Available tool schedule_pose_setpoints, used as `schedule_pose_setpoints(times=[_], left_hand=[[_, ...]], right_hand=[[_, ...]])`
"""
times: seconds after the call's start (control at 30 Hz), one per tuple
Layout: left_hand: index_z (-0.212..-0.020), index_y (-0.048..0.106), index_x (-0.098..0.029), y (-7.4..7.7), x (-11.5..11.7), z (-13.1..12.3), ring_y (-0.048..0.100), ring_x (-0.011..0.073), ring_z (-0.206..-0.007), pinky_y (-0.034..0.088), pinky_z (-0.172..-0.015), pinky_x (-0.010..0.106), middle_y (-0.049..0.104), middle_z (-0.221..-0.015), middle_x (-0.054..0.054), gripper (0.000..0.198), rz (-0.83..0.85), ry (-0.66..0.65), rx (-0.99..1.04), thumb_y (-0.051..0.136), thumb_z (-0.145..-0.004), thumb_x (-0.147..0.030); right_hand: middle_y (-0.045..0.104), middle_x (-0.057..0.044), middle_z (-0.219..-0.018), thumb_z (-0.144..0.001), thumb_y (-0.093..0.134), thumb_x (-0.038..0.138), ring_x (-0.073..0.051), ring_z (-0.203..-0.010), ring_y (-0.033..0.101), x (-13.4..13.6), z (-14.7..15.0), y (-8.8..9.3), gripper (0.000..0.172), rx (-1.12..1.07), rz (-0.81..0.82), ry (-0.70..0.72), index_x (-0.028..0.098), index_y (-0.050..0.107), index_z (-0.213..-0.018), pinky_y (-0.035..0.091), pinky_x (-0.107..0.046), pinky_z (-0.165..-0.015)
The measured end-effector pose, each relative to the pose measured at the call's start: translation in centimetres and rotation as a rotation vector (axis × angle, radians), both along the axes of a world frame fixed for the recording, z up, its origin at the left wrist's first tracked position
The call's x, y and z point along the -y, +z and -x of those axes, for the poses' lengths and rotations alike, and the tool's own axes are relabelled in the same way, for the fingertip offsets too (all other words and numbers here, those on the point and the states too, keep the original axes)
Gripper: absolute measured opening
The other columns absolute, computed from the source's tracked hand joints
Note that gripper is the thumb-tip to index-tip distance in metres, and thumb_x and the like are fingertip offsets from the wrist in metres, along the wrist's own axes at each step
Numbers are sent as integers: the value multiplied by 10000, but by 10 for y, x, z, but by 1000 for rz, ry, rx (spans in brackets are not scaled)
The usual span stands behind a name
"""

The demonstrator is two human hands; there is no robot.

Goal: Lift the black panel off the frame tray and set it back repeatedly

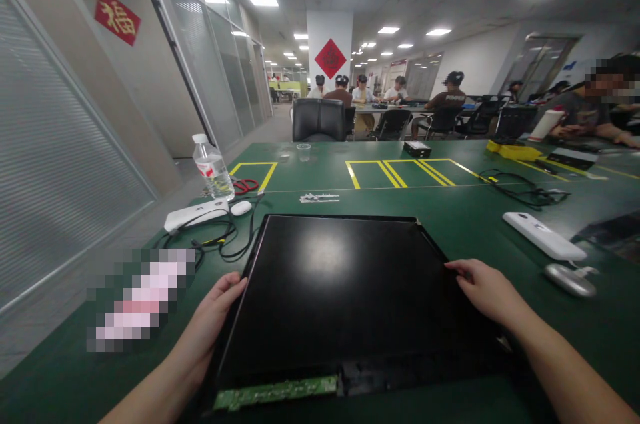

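Observation:
A large black display panel [330, 291] in a thin frame lies in front of me over the green table. Along its near edge runs a strip of green circuit board [277, 392]. My left hand [220, 304] is closed on the panel's left edge, thumb on top and the other fingers mostly hidden underneath. At the right edge, my right hand [483, 287] grips the frame between thumb and fingers. Whether the panel rests on the table or is slightly raised, I cannot tell.
Left on the table [300, 174] are a water bottle [213, 167], red-handled scissors [245, 186], a white device [195, 214] and black cables [235, 244]. Right, a white power bank [543, 235], a grey mouse-shaped object [570, 279] and cables [525, 191]. A person [575, 111] sits far right.

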State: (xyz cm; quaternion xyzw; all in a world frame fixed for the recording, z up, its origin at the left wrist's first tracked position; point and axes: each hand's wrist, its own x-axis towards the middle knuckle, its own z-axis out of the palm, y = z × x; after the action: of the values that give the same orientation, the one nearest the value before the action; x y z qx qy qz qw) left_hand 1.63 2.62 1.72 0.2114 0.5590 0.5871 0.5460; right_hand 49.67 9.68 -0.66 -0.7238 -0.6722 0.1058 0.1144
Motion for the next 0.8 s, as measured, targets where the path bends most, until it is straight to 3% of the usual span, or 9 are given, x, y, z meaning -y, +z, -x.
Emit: schedule_pose_setpoints(times=[0.13,0.27,0.47,0.8], left_hand=[[-959,534,-316,0,0,0,681,234,-411,515,-388,282,676,-544,-86,549,21,-32,5,881,-544,-220],[-1018,542,-333,3,1,0,691,237,-413,527,-406,295,710,-608,-97,671,28,-78,-11,899,-478,-156],[-1012,597,-308,14,4,-1,738,238,-535,556,-482,301,782,-781,-49,618,40,-138,-54,918,-499,-181],[-898,750,-204,27,5,2,768,295,-704,591,-546,301,819,-826,64,478,43,-214,-179,953,-473,-288]], right_hand=[[703,-89,-1068,-821,453,184,-217,-918,668,1,1,-1,390,0,-22,6,204,740,-1085,505,-318,-808],[707,-72,-1039,-819,452,177,-201,-897,666,1,1,-1,384,14,-36,7,225,738,-1071,499,-298,-792],[692,-83,-1063,-832,448,181,-208,-919,663,0,1,-1,388,27,-2,-3,211,726,-1101,493,-306,-819],[694,-82,-1067,-824,455,178,-208,-926,659,2,2,-1,377,-1,-34,13,206,729,-1083,499,-311,-822]])
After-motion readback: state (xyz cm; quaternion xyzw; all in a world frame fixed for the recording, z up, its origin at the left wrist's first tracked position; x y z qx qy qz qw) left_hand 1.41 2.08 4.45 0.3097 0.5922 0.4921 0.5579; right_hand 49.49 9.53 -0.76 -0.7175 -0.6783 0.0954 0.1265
